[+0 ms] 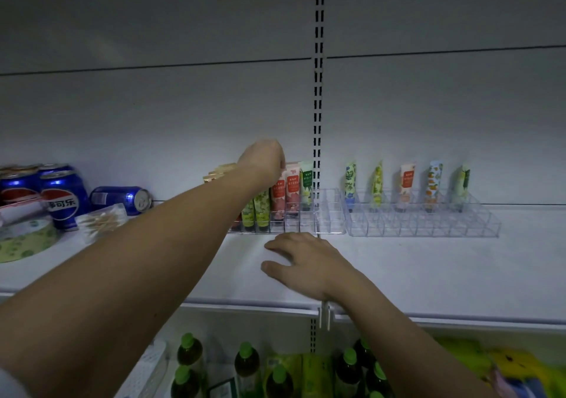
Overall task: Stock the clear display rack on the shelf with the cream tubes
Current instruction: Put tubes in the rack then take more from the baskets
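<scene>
Far left of the white shelf [428, 263]: a roll of green-patterned tape [24, 240] is seen at the edge, with upright blue Pepsi cans [62, 198] behind it and one Pepsi can lying on its side [122, 198] against the back panel. A clear packet of cotton swabs [101, 220] is set just beside the cans.

Centre: the left hand [263, 158] is raised over the left clear display rack [329, 223], fingers curled downward and closed together at the tops of the red cream tubes [286, 189]. Whether a tube is actually pinched cannot be told; the fingertips are hidden behind the hand. Green cream tubes [257, 210] are stood upright in the front compartments, partly covered by the forearm. A green-and-white tube [306, 183] is stood at the right of the red ones. The compartments at the rack's right end are seen without tubes.

The right hand [306, 263] is laid palm-down on the bare shelf just in front of this rack, fingers spread, nothing gripped.

Right: a second clear rack [428, 226] is placed just beside the first. Five patterned tubes [407, 186] are stood upright along its back row, one per compartment.

Below the shelf: green-capped bottles [248, 364] are seen, blurred.
</scene>
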`<state>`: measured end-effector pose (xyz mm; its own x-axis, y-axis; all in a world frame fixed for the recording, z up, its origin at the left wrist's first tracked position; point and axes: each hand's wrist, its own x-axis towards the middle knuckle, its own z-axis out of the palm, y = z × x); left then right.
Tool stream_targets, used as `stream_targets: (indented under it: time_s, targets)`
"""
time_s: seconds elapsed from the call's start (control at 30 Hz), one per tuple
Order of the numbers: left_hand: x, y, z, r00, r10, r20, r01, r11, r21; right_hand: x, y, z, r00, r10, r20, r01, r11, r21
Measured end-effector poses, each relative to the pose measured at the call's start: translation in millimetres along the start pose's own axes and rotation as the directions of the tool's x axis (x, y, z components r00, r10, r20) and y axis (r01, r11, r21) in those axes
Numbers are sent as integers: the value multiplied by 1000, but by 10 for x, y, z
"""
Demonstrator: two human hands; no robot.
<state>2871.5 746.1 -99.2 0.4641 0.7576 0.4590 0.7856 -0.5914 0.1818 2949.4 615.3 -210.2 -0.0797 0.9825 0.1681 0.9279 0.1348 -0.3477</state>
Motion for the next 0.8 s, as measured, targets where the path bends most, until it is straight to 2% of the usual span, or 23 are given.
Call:
stream_targets:
  time_s: [0.17, 0.27, 0.47, 0.63, 0.7, 0.8]
  targets:
    - [-113, -2, -76, 996, 85, -14, -83, 991, 107, -24, -23, -15, 1000, 4, -4, -4, 1000, 16]
    - [-254, -28, -157, 991, 128, -47, -122, 986, 115, -27, -26, -25, 1000, 6, -18, -6, 999, 37]
    - [-900, -134, -300, 986, 131, -99, -140, 987, -81, -62, -54, -23, 995, 45, -85, -32, 987, 155]
    - [-1704, -434, -246, 998, 53, -34, -60, 950, -305, -193, -186, -15, 983, 95, -156, -64, 979, 191]
    - [-2004, -581, -217, 998, 34, -44, -46, 948, -314, -286, -325, -25, 972, 93, -215, -43, 973, 228]
    - [-2383, -803, -163, 994, 50, -93, -74, 956, -282, -518, -634, -62, 955, 24, -295, 64, 957, 283]
